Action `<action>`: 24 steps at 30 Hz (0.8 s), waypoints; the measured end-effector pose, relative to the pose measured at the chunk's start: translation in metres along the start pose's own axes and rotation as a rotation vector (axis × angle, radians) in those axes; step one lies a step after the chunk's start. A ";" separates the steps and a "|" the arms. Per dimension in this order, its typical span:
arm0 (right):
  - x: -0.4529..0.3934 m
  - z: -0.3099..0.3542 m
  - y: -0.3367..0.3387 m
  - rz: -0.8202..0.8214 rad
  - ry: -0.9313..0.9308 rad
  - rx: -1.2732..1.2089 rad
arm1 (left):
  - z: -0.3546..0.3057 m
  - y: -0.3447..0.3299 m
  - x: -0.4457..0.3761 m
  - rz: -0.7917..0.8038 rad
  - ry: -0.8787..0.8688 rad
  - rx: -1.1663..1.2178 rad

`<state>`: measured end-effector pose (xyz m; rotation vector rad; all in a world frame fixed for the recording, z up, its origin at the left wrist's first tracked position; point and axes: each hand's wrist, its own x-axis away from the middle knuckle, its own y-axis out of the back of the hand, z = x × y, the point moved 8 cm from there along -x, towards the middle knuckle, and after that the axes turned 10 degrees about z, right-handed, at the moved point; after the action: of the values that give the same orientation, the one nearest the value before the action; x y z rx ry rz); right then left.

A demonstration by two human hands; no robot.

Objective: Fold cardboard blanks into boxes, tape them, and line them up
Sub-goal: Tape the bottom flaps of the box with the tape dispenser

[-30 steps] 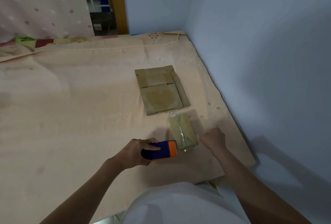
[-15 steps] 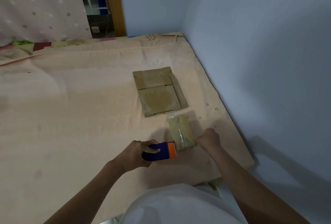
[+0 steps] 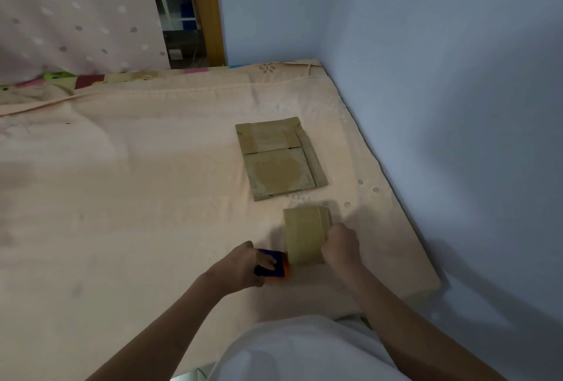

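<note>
Both hands grip: left hand (image 3: 243,268) clutches tape dispenser (image 3: 272,268), right hand (image 3: 341,248) holds box (image 3: 304,236); tape may wrinkle if your box slips.

Matt cardboard box (image 3: 304,236), glossy plastic tape dispenser (image 3: 271,268), soft cloth sheet (image 3: 137,197).

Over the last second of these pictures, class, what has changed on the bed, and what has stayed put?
The small cardboard box has been turned, so a broad taped face now looks up. The right hand, a fist beside it before, now grips its right edge. The left hand still holds the blue and orange tape dispenser against the box's near left corner. The flat cardboard blanks have not moved.
</note>
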<state>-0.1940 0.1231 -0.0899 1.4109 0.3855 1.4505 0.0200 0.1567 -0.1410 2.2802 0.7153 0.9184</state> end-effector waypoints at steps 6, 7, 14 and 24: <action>-0.015 -0.010 -0.015 0.208 0.000 -0.034 | 0.020 -0.018 0.005 -0.031 0.102 0.106; -0.016 -0.012 -0.020 0.271 -0.017 -0.059 | 0.021 -0.018 0.005 -0.026 0.100 0.107; -0.026 -0.005 -0.047 0.346 -0.117 0.008 | 0.021 -0.017 0.006 -0.027 0.108 0.131; -0.027 0.042 -0.046 0.203 -0.045 0.161 | 0.017 -0.016 0.005 -0.037 0.104 0.124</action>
<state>-0.1433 0.1034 -0.1308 1.6478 0.3444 1.5759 0.0315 0.1656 -0.1596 2.3311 0.8792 1.0071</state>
